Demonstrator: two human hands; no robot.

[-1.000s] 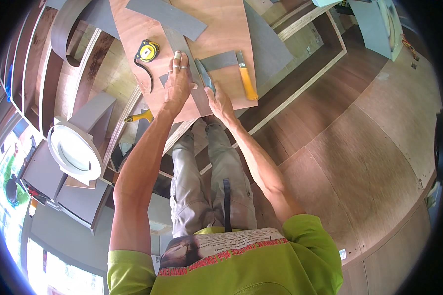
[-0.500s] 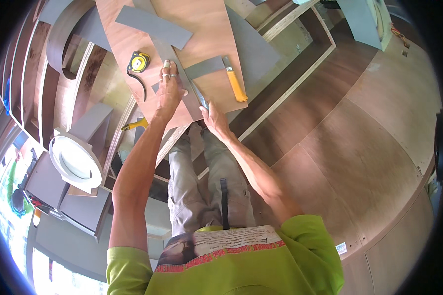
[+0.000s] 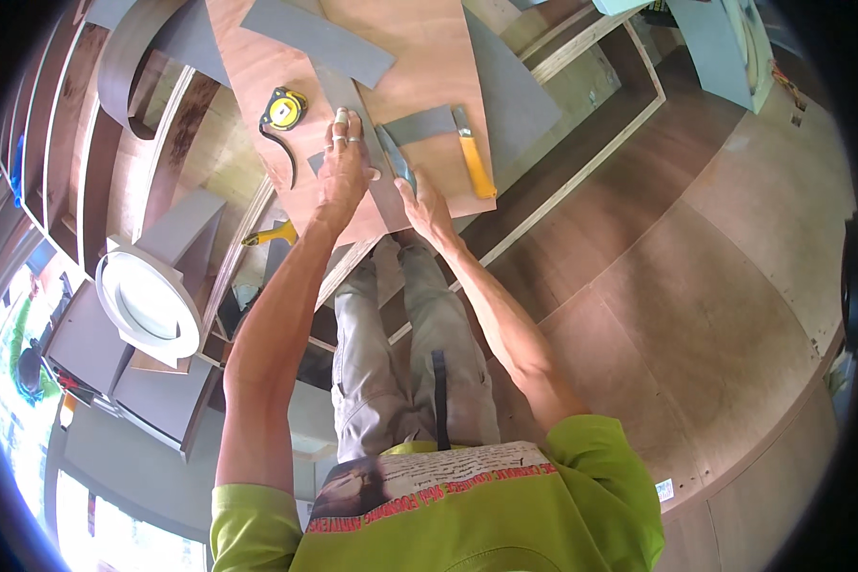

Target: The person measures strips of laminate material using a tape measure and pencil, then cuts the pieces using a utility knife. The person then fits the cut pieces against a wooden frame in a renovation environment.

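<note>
My left hand (image 3: 341,176) lies flat, fingers extended, on a long grey strip (image 3: 389,200) that rests on a light wooden board (image 3: 429,57). Just right of that strip, my right hand (image 3: 429,205) is closed around a slim blue-grey bladed tool (image 3: 396,157), its pointed end directed away from me. Its exact kind is hard to make out. A short grey piece (image 3: 419,125) sits beyond the tool. To its right is a yellow-handled tool with a metal end (image 3: 477,162). A yellow and black tape measure (image 3: 283,111) stands left of my left hand.
Another grey strip (image 3: 319,43) crosses the board's far part. Open plywood framing (image 3: 562,157) runs beneath and beside the board. A second yellow-handled tool (image 3: 272,234) lies at the left, near a white round-framed fitting (image 3: 148,305). Brown panels (image 3: 639,305) spread to the right.
My right hand and the bladed tool have moved away from me along the strip's right side. My left hand stays in place on the strip. The whole view has shifted slightly.
</note>
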